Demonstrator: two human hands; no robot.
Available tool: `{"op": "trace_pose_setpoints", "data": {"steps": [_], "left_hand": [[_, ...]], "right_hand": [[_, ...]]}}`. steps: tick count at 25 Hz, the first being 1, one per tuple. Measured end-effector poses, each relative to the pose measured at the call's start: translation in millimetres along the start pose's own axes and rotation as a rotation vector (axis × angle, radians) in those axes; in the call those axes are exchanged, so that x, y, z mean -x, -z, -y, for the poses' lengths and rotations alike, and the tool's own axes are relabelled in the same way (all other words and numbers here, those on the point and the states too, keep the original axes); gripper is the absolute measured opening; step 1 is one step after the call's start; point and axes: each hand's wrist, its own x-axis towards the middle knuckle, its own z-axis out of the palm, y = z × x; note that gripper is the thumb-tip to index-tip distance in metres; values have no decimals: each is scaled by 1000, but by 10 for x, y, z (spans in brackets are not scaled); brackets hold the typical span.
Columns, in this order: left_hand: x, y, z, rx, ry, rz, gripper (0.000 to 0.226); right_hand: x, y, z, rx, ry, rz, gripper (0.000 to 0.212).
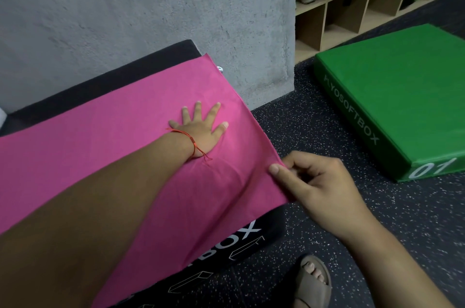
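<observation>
A pink cloth (105, 136) lies spread over a black soft box (234, 242) with white lettering on its side. My left hand (201, 129) lies flat on the cloth with fingers spread, a red thread around the wrist. My right hand (312, 182) pinches the cloth's right edge between thumb and fingers, near the box's front corner.
A green soft box (392, 96) marked 01 lies on the speckled dark floor (377, 219) to the right. A grey concrete wall (151, 5) stands behind. Wooden cubby shelves (334, 13) at the back right hold a shoe and a green ball. My sandalled foot (313, 280) is below.
</observation>
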Motion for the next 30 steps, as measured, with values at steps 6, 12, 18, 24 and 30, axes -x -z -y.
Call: {"op": "trace_pose_setpoints", "data": {"steps": [6,12,18,24,30], "left_hand": [[-13,1,-1,-3,0,-3,68],[-12,-3,3,1,2,3,69],[-6,2,1,-10,0,5,69],[-18,-10,6,-12,0,-5,70],[-26,-12,5,-33,6,-1,70]], "right_hand": [[-8,71,53,-169,-93,-135,33],[-72,146,-201,66,-332,-75,14],[-95,166,-132,-184,-290,-172,20],[-82,191,-184,101,-314,-218,11],[-165,-70,-194,337,-177,-180,14]]}}
